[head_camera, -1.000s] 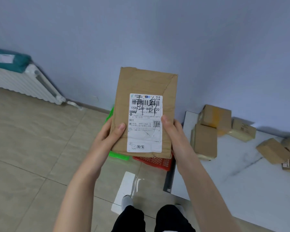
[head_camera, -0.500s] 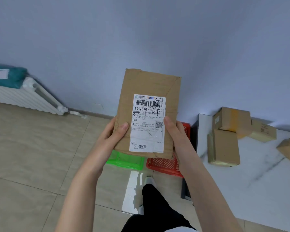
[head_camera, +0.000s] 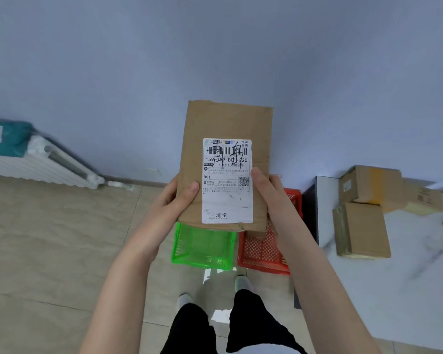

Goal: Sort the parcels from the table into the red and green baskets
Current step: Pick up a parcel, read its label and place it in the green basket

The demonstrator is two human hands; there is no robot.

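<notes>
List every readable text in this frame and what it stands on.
"159-159-B01-020": label on the held parcel, partly overwritten.
"B01": same label, left side.
"淘宝": label's bottom.
"快递包裹": label's top right.
Handwriting over the barcode and the fine print: unreadable.
Stickers on the other boxes: too blurred.

Plain room, likely home: tiled floor (head_camera: 49, 238), wall radiator (head_camera: 36, 167), marble-look table (head_camera: 394, 290).

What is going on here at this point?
A person holds a flat brown cardboard parcel upright in front of them, label towards the camera, the left hand and right hand gripping its lower sides. Below it on the tiled floor a green plastic basket and a red plastic basket stand side by side. More brown cardboard boxes lie on the white marble-pattern table at the right.
</notes>
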